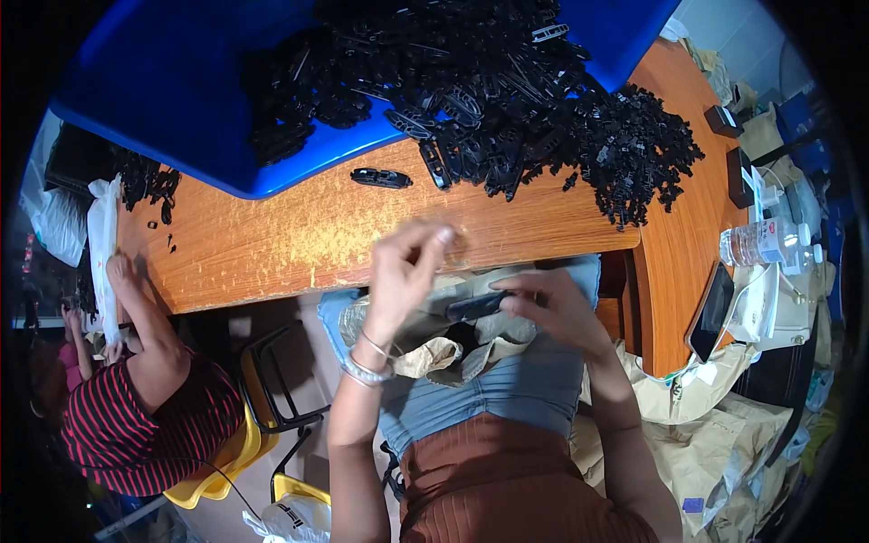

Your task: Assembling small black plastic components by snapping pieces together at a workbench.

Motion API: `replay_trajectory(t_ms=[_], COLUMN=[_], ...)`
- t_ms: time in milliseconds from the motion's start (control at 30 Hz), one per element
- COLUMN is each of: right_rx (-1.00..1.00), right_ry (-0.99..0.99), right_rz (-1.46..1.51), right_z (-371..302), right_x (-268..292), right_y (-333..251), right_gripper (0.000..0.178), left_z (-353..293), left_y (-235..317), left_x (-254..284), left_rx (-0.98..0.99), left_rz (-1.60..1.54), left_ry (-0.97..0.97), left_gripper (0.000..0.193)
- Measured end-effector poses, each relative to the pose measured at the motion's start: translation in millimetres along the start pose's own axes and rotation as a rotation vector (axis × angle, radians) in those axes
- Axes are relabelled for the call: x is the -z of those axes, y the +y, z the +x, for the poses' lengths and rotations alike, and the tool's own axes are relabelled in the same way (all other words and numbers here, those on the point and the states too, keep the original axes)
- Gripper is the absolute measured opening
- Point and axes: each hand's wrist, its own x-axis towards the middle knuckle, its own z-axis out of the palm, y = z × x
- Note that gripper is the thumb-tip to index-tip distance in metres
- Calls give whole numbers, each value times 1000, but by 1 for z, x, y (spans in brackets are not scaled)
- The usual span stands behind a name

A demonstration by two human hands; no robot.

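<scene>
My right hand (pixel 554 306) grips one end of a long black plastic piece (pixel 475 308) with rounded ends, above my lap. Up and to the left of it, my left hand (pixel 405 271) is raised near the table's front edge, its fingers curled in and the thumb pressed close. It is slightly blurred, and anything between its fingertips is hidden. Below both hands a paper bag (pixel 430 359) lies gaping on my lap. One loose oval black part (pixel 381 177) rests on the wooden table (pixel 299 240), beyond my left hand.
A blue bin (pixel 163 136) spills oval black parts (pixel 471 118) onto the table. Small black pieces (pixel 634 149) are heaped to the right. A phone (pixel 711 312) and water bottles (pixel 760 242) are at the right edge. At left, a person in a striped top (pixel 149 416) sits near a chair (pixel 272 389).
</scene>
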Motion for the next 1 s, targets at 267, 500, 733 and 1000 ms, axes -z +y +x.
replay_trajectory(t_ms=[267, 500, 733, 1000], right_rx=[159, 104, 21, 58], right_ry=[833, 643, 410, 272], right_rz=[-673, -870, 677, 825], right_z=[47, 54, 40, 32], right_x=[59, 67, 38, 22], right_y=[23, 30, 25, 3], right_gripper=[13, 12, 10, 20], left_z=[49, 16, -8, -15], left_y=[-27, -19, 16, 17], left_x=[28, 1, -23, -37], left_rx=[-337, -128, 163, 111], left_rz=[779, 204, -410, -341], left_ry=[183, 121, -27, -19], left_gripper=[34, 17, 26, 24])
